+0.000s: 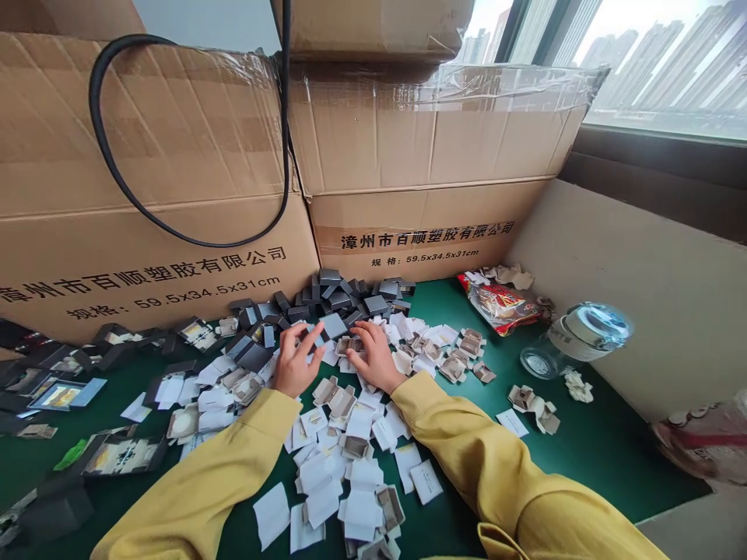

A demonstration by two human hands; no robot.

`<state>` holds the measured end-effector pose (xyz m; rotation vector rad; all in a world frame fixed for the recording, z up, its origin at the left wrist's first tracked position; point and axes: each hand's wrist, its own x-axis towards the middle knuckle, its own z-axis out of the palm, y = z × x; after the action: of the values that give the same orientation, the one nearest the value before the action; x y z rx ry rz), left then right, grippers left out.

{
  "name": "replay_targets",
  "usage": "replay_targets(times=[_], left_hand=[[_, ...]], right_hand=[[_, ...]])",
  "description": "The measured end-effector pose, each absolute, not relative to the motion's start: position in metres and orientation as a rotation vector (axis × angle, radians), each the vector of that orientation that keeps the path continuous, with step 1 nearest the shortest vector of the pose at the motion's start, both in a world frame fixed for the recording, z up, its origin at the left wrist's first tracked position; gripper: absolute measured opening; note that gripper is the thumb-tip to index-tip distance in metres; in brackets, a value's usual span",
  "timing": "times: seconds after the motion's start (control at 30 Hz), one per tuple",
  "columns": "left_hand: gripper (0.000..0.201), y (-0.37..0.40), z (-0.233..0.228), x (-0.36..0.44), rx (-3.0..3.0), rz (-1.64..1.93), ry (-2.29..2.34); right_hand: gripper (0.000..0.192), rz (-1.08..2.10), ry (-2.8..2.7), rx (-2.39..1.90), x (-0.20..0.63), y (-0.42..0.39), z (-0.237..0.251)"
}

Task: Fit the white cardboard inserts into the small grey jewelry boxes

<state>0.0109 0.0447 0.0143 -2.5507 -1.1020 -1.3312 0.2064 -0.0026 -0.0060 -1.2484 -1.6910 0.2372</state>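
Observation:
Both arms in yellow sleeves reach over a green table (pixel 589 451). My left hand (pixel 296 360) has its fingers spread around the edge of a small grey box (pixel 334 325). My right hand (pixel 373 354) rests on a small beige insert tray (pixel 348 344) among white paper cards (pixel 359 467). A heap of dark grey little boxes (pixel 327 299) lies just beyond both hands. More beige trays (pixel 461 350) are scattered to the right.
Large cardboard cartons (pixel 408 155) with a black cable (pixel 117 171) stand at the back. Open dark boxes (pixel 58 381) lie left. A snack bag (pixel 502 303), a lidded glass jar (pixel 577 334) and a cardboard wall (pixel 671 311) are on the right.

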Motion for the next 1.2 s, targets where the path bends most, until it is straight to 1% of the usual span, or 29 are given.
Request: replay_targets(times=[0.07,0.1,0.23,0.33,0.43,0.5,0.6,0.7,0.77,0.83,0.93,1.1,1.2], left_hand=[[0.039,0.063,0.03,0.014,-2.383,-1.37,-1.273],[0.039,0.072,0.037,0.016,-2.289,-1.398,-1.361],[0.043,0.106,0.06,0.024,-1.95,-1.484,-1.716],[0.048,0.12,0.062,0.024,-1.943,-1.361,-1.956],[0.041,0.123,0.055,0.02,-2.046,-1.138,-2.104],[0.045,0.119,0.052,0.019,-2.058,-1.084,-2.041],[0.057,0.111,0.055,0.023,-2.093,-1.113,-1.845],[0.055,0.111,0.064,0.035,-2.22,-1.178,-1.629],[0.056,0.12,0.071,0.046,-2.362,-1.155,-1.534],[0.062,0.135,0.078,0.057,-2.553,-1.034,-1.477],[0.072,0.163,0.088,0.067,-2.859,-0.584,-1.473],[0.062,0.192,0.108,0.065,-2.898,-0.481,-1.565],[0.061,0.191,0.121,0.059,-2.924,-0.583,-1.601]], right_hand=[[0.03,0.106,-1.682,-1.279,0.207,-0.003,-0.006],[0.029,0.08,-1.666,-1.291,0.207,-0.003,-0.006],[0.025,0.093,-1.665,-1.285,0.209,-0.001,-0.009],[0.022,0.131,-1.708,-1.261,0.209,0.001,-0.013],[0.021,0.157,-1.741,-1.256,0.209,0.002,-0.014],[0.02,0.165,-1.743,-1.255,0.208,0.002,-0.013],[0.019,0.166,-1.723,-1.26,0.208,0.001,-0.011],[0.02,0.172,-1.701,-1.285,0.208,0.002,-0.012],[0.019,0.18,-1.705,-1.298,0.208,0.003,-0.013],[0.019,0.192,-1.729,-1.298,0.208,0.004,-0.014],[0.019,0.206,-1.773,-1.297,0.209,0.005,-0.013],[0.02,0.205,-1.803,-1.31,0.21,0.004,-0.012],[0.02,0.204,-1.81,-1.309,0.213,0.004,-0.011]])
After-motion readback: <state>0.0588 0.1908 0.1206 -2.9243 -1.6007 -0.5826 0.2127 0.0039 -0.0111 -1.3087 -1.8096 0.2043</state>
